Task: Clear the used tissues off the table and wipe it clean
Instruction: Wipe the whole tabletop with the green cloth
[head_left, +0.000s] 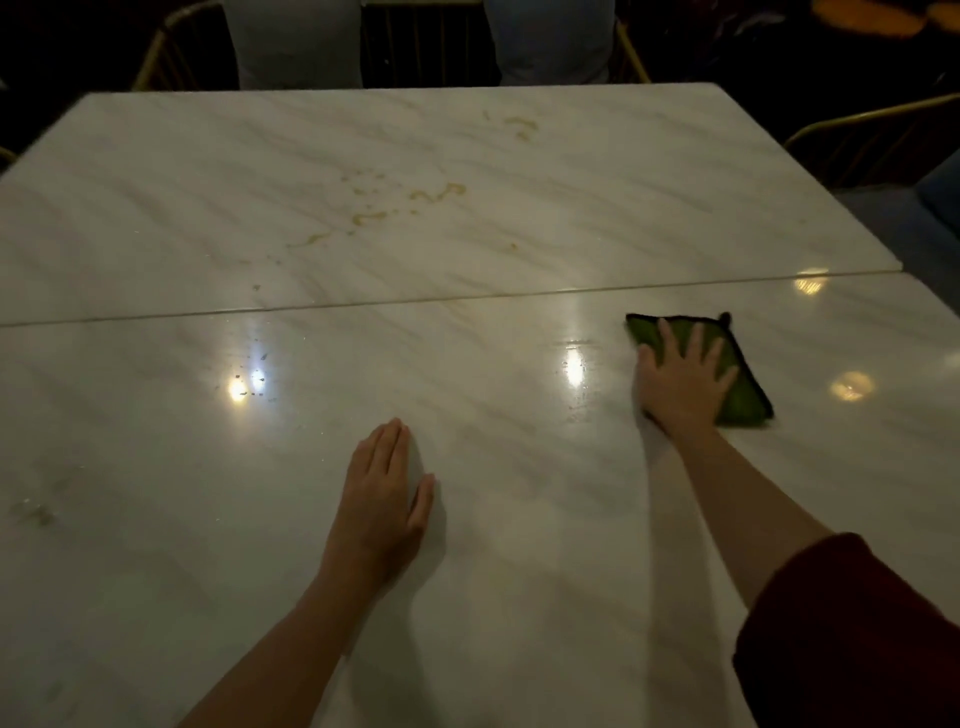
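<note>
Cloth (737, 384): green, soft, light; lies flat on table (467, 519), right of centre, pressed under spread right hand (683, 387). Best driven by flat palm, not pinched. Left hand (384, 499) flat, nothing held.

I count two worktops, the far worktop (208, 171) and the near worktop (156, 571), with one seam (363, 304) between them. There is one cloth (743, 400). Two hands are mine, the left hand (382, 499) and the right hand (680, 389); all five fingers (696, 343) of the right one show. I see one sleeve (857, 649). The far worktop has two clusters of stains, the middle stains (410, 202) and the far stains (519, 127); their separate spots are too small for me to count. Beyond it I count two pale chair backs, the left back (291, 41) and the right back (550, 41), plus one side chair (872, 135).
</note>
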